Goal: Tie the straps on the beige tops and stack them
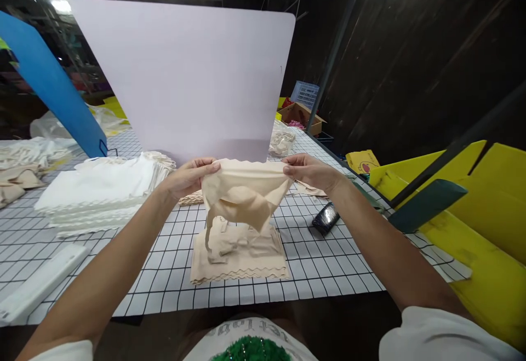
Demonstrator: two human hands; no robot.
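A thin beige garment (246, 185) with a wavy top edge is stretched between my two hands, above the table. My left hand (191, 177) pinches its upper left corner, thumb in front. At the upper right corner, my right hand (310, 172) is closed on the cloth in the same way. The lower part hangs loose, and a narrow strip dangles at its left. Directly beneath lies a flat stack of beige garments (242, 265) with wavy edges towards me; the held cloth partly covers it. More folded beige cloth (192, 198) shows behind my left hand.
A stack of white garments (102, 188) stands at left, near a long white bar (45, 281). A pale upright board (197, 76) blocks the back, and a blue board (53, 81) leans at left. A black object (326, 218) lies right, beside yellow sheets (485, 196).
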